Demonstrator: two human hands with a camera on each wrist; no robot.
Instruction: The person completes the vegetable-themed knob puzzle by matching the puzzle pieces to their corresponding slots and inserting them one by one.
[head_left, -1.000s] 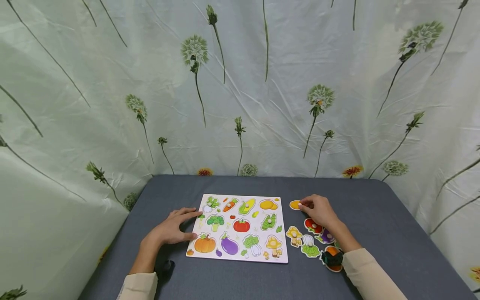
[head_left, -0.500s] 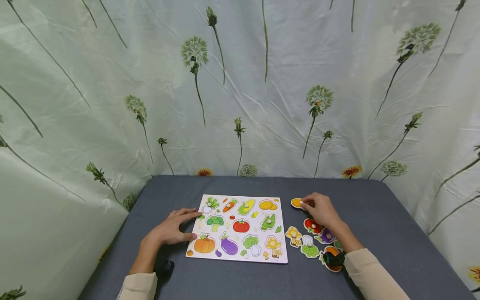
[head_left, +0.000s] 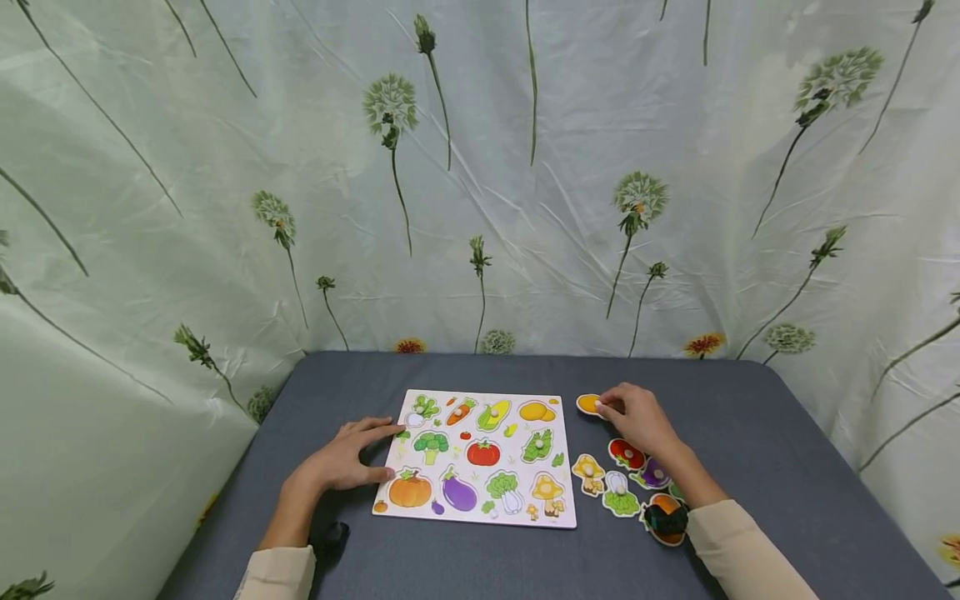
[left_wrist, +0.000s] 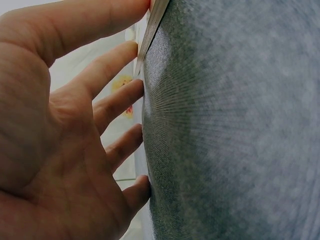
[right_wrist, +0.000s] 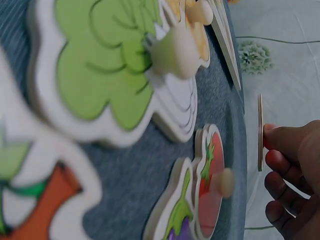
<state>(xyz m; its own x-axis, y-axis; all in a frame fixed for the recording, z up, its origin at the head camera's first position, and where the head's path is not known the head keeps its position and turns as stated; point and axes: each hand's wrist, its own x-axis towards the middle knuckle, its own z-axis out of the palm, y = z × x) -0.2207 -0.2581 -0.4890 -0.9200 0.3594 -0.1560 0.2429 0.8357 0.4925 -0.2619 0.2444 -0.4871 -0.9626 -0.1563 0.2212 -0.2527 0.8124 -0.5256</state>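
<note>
My left hand (head_left: 341,454) rests at the left edge of a white vegetable puzzle board (head_left: 480,479), thumb and fingers spread. Its fingertips meet the board's side (left_wrist: 152,30) in the left wrist view. Beyond the board's far right corner, my right hand (head_left: 637,417) pinches a yellow-orange oval puzzle piece (head_left: 587,404) between thumb and fingers. That piece (right_wrist: 260,132) shows edge-on in the right wrist view, raised off the table. Under the right forearm lie a tomato piece (head_left: 625,453) and an eggplant piece (head_left: 655,472).
A mushroom piece (head_left: 588,473) and a leafy cabbage piece (head_left: 621,498) lie along the board's right side. An orange piece (head_left: 663,502) is partly covered by a dark wrist device. Knobs stand on a few shapes in the board, such as the carrot (head_left: 461,410).
My right hand has shifted slightly, carrying the yellow-orange piece a little toward the board. The left hand and the board have stayed put.
</note>
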